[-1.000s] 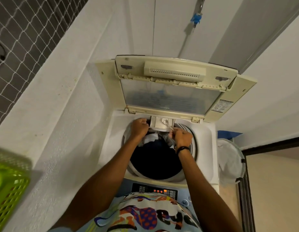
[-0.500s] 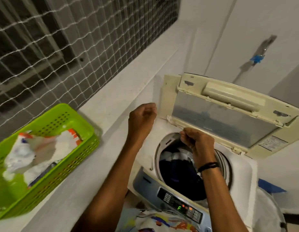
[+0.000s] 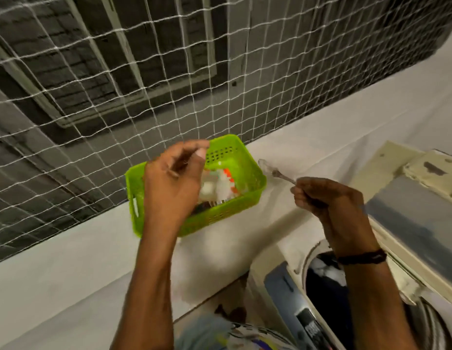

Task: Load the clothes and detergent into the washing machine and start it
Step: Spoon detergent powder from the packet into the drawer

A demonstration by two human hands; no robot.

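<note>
So the person's right hand, middle right of the frame, has its fingers curled tight around the handle of a metal spoon, and the bowl of the spoon points up and left toward a green plastic basket. The spoon is blurry, so no idea if there's anything in it. The left hand is hanging over the basket at center frame, fingers loosely bent with the thumb up near the fingertips; it's pretty smeared, and I honestly can't tell if it's pinching something or just empty. The basket sits on a white ledge that runs across the lower left, and inside it there's a white packet with orange on it, which looks like it could be the detergent, but it's too blurred to read. The washing machine is in the lower right corner, pushed right up beside the ledge. Its lid is standing open at the right edge, and you can see dark clothes with a bit of white fabric down in the drum, partly behind the right wrist, which has a dark band on it. Behind the ledge, white netting covers the whole upper part of the frame, with grey brick wall behind it.
</note>
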